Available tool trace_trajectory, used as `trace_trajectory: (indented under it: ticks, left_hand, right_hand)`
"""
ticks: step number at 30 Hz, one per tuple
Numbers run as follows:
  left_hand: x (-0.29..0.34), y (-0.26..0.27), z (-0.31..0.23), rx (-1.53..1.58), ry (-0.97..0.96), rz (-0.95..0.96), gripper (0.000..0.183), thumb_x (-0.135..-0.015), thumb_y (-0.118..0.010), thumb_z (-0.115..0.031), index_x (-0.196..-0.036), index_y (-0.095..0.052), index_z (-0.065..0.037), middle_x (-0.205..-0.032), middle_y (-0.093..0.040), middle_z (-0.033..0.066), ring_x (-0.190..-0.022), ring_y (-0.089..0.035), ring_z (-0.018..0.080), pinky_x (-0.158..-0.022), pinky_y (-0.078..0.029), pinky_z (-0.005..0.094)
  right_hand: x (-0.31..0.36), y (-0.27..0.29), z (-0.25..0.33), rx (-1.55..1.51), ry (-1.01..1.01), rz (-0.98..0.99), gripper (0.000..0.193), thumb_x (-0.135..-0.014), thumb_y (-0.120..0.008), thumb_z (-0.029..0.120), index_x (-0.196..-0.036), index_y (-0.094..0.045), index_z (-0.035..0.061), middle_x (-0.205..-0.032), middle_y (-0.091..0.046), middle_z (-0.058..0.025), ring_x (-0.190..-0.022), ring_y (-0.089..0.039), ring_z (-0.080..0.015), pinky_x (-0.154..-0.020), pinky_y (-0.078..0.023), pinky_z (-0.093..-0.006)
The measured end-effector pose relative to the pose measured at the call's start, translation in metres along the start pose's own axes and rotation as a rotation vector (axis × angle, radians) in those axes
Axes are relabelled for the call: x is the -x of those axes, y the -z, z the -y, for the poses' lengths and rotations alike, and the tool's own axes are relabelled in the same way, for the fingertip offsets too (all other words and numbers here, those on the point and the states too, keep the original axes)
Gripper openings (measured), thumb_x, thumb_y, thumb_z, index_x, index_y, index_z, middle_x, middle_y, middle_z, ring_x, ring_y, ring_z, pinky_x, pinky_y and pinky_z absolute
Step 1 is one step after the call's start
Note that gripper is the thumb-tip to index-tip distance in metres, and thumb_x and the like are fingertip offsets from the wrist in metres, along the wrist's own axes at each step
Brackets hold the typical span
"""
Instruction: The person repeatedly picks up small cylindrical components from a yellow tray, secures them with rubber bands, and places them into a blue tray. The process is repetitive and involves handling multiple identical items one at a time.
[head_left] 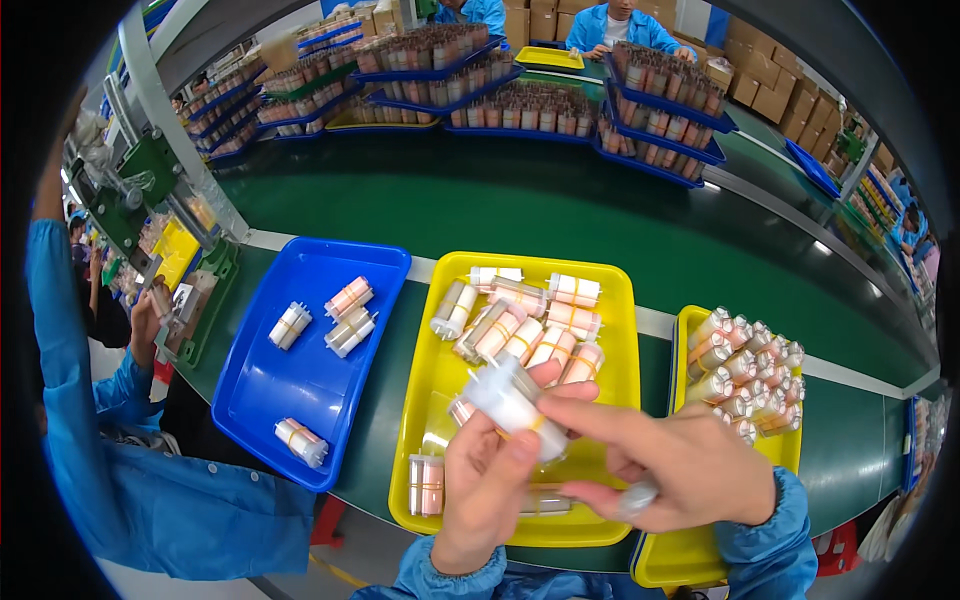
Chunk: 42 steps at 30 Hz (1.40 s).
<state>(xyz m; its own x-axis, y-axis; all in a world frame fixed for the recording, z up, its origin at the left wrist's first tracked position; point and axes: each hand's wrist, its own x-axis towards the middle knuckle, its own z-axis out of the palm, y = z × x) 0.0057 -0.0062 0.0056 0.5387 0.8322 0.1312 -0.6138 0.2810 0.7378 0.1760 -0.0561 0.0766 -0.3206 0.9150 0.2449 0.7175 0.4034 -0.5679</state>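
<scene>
A bundle of short white and grey cylinders with clear plastic ends (pixel 515 405) is held tilted above the middle yellow tray (pixel 625 400), blurred by motion. My left hand (pixel 478 495) grips it from below, fingers and thumb closed round it. My right hand (pixel 680 465) reaches in from the right, its index finger on the bundle's side and its thumb just below. A small pale translucent piece (pixel 637 497) shows at the right hand's fingers; I cannot make out what it is. Several pink and white bundles with yellow bands (pixel 575 320) lie in the tray under my hands.
To the left, a blue tray (pixel 270 400) has a few loose bundles. At right, a yellow tray (pixel 690 550) has many bundles standing upright. Stacked loaded trays (pixel 530 115) line the far side of the green table (pixel 480 205). A co-worker works at a green press (pixel 215 290).
</scene>
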Motion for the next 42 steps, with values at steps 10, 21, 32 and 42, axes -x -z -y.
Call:
trace_trajectory:
  ticks: [10, 21, 32, 42]
  left_hand:
    - [0.001, 0.015, 0.003, 0.045, 0.194, 0.145, 0.042, -0.091, -0.058, 0.001, -0.129, -0.042, 0.001, -0.089, -0.064, 0.0124, -0.065, -0.062, 0.0131, -0.058, -0.051, 0.0273]
    - [0.005, -0.021, 0.040, 0.042, 0.246, 0.168, 0.055, -0.090, -0.061, 0.003, -0.140, -0.037, 0.000, -0.104, -0.064, 0.0132, -0.072, -0.057, 0.0095, -0.061, -0.045, 0.0220]
    - [0.010, -0.031, 0.040, -0.272, 0.119, 0.123, 0.045, -0.086, -0.061, 0.010, -0.123, -0.041, -0.003, -0.093, -0.055, 0.0063, -0.079, -0.056, 0.0090, -0.065, -0.052, 0.0239]
    - [0.013, -0.039, 0.041, -0.074, 0.276, 0.110, 0.042, -0.089, -0.057, 0.009, -0.121, -0.036, -0.009, -0.083, -0.049, 0.0048, -0.053, -0.044, 0.0057, -0.046, -0.041, 0.0203]
  right_hand:
    - [0.019, 0.009, -0.009, -0.907, -0.033, -0.592, 0.035, -0.099, -0.050, 0.023, -0.067, -0.048, 0.0087, -0.043, -0.044, 0.0003, -0.036, -0.038, -0.0127, -0.039, -0.028, -0.0267]
    - [0.023, 0.006, 0.005, -1.349, 0.267, -0.735, 0.064, -0.106, -0.012, 0.046, -0.055, -0.035, 0.0128, -0.041, -0.037, -0.0029, -0.029, -0.026, -0.0131, -0.030, -0.020, -0.0272]
    - [0.028, -0.004, 0.002, -1.442, 0.260, -0.863, 0.065, -0.105, -0.012, 0.049, -0.056, -0.035, 0.0124, -0.042, -0.038, -0.0035, -0.030, -0.026, -0.0135, -0.031, -0.020, -0.0274]
    - [0.024, -0.019, -0.003, -1.394, 0.375, -0.733, 0.062, -0.105, -0.015, 0.048, -0.057, -0.033, 0.0131, -0.042, -0.034, -0.0024, -0.031, -0.023, -0.0136, -0.032, -0.020, -0.0282]
